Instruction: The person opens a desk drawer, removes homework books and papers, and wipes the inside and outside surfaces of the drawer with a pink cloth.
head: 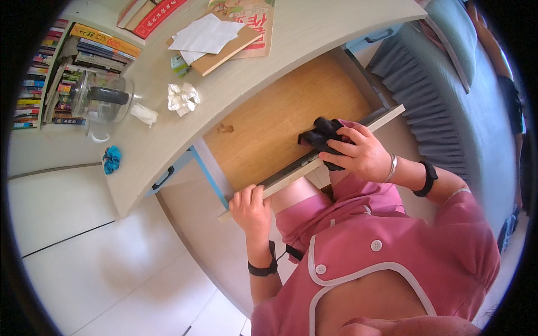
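Observation:
A pulled-out wooden drawer [269,113] lies before me under the desk top, its plywood bottom in sight. My left hand [252,208] has its fingers curled over the left end of the drawer's front panel [294,176]. In my right hand [359,153] is a crumpled black cloth [321,136] with some dark pink showing. The hand presses it over the top edge of the front panel, right of the middle. Part of the cloth hangs on the outer side and part bulges into the drawer; my fingers cover the rest.
On the desk top [227,90] are crumpled tissue [183,98], a notebook [227,46] under white paper [206,33], a glass pot [103,96] and a blue scrunchie [112,159]. Bookshelves [46,71] stand left. A skirted bed [475,122] is at right, with another person's arm [487,38] beyond.

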The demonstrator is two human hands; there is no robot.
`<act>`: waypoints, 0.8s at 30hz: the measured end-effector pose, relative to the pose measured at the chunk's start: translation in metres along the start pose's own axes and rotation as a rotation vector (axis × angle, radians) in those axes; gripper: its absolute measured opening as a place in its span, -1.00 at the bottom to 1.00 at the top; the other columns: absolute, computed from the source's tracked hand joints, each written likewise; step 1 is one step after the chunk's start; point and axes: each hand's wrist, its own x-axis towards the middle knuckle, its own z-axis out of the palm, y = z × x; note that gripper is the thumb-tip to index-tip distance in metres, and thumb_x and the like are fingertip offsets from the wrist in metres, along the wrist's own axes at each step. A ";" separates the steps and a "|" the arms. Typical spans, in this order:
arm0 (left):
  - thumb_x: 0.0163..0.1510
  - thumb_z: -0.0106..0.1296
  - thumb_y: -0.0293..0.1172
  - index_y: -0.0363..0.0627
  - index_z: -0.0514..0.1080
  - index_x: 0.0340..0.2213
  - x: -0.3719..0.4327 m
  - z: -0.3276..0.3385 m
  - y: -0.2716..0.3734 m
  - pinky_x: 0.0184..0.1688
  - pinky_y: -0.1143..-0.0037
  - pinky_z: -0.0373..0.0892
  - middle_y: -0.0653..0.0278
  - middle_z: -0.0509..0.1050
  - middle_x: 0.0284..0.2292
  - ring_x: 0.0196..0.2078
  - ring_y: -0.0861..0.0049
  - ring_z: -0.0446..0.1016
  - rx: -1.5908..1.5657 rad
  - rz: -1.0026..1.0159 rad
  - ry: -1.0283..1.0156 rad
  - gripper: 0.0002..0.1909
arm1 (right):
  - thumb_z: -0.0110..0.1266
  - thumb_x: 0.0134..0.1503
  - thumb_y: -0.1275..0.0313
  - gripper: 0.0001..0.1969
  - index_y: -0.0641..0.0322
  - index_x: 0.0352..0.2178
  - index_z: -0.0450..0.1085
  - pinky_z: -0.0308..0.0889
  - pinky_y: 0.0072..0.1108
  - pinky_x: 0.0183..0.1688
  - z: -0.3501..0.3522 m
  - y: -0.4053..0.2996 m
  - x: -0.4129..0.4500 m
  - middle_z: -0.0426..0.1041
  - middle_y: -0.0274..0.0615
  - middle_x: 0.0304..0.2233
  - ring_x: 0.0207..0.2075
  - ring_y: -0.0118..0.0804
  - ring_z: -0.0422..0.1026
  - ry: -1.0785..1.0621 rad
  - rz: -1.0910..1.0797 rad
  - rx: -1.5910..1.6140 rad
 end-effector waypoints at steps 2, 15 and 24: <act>-0.40 0.21 -0.35 -0.05 0.43 -0.51 0.000 0.000 0.004 -0.36 0.41 0.19 0.41 0.41 -0.46 -0.40 0.40 0.34 0.000 -0.014 0.001 -0.72 | 0.03 -0.24 0.39 -0.61 0.03 -0.24 0.41 0.24 -0.42 -0.26 0.001 -0.010 0.005 0.35 -0.30 -0.25 -0.21 -0.20 0.31 -0.057 0.032 -0.005; -0.29 0.15 -0.42 -0.09 0.39 -0.55 -0.004 0.004 0.005 -0.38 0.41 0.19 0.36 0.41 -0.51 -0.41 0.36 0.34 -0.001 -0.017 0.081 -0.83 | -0.04 -0.21 0.36 -0.61 0.25 -0.26 0.40 0.20 -0.47 -0.19 0.055 -0.083 0.055 0.36 -0.16 -0.21 -0.18 -0.18 0.28 0.084 -0.082 0.027; -0.22 0.14 -0.12 -0.02 0.44 -0.50 -0.007 0.008 0.002 -0.33 0.44 0.16 0.42 0.41 -0.46 -0.39 0.42 0.34 0.004 -0.047 0.082 -0.72 | -0.02 -0.24 0.37 -0.57 0.11 -0.22 0.41 0.20 -0.39 -0.18 0.004 -0.023 -0.001 0.35 -0.28 -0.16 -0.16 -0.18 0.28 0.007 0.106 -0.105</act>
